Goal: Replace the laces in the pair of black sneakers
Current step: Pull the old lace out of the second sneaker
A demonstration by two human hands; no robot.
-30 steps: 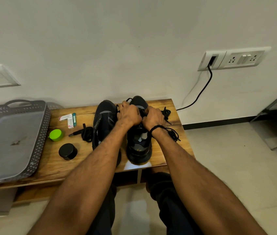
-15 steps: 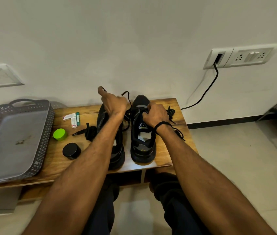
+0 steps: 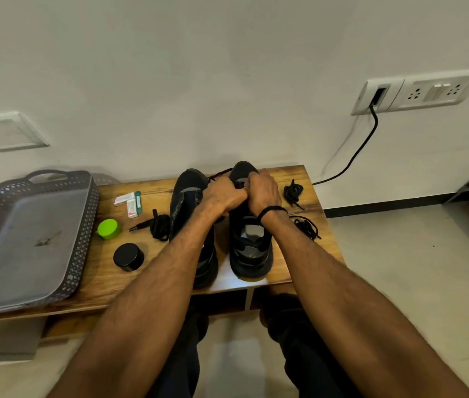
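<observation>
nearest, the bench point(image 3: 299, 254) carries both sneakers, heels toward the person. the right sneaker point(image 3: 252, 254) has its mouth open and no lace shows over the tongue at the heel end. the left sneaker point(image 3: 187, 193) is largely hidden behind the left forearm, so its lacing cannot be read.

beside them to the left are a black lid point(image 3: 128, 256), a green cap point(image 3: 109, 228) and a coiled lace point(image 3: 160, 226). to the right a loose lace point(image 3: 308, 226) lies just beside the right sneaker, with a bundled lace point(image 3: 293, 192) farther back. which of these are old and which are new cannot be told.

farther on, the hands meet, knuckles touching, over the right sneaker's forepart. the left hand point(image 3: 223, 196) is curled into a fist, and a thin lace point(image 3: 221, 172) runs out of it toward the toes. the right hand point(image 3: 263, 192) is curled over the eyelet rows, gripping the shoe. its fingertips are hidden.

by my judgement the job is partway done: this looks like threading at the low eyelets of the right sneaker, with the upper rows left to do and probably the other shoe as well.

beyond are small boxes point(image 3: 129, 202), a grey tray point(image 3: 84, 239) at the far left, and a wall socket point(image 3: 417, 91) with a cable point(image 3: 353, 156).
</observation>
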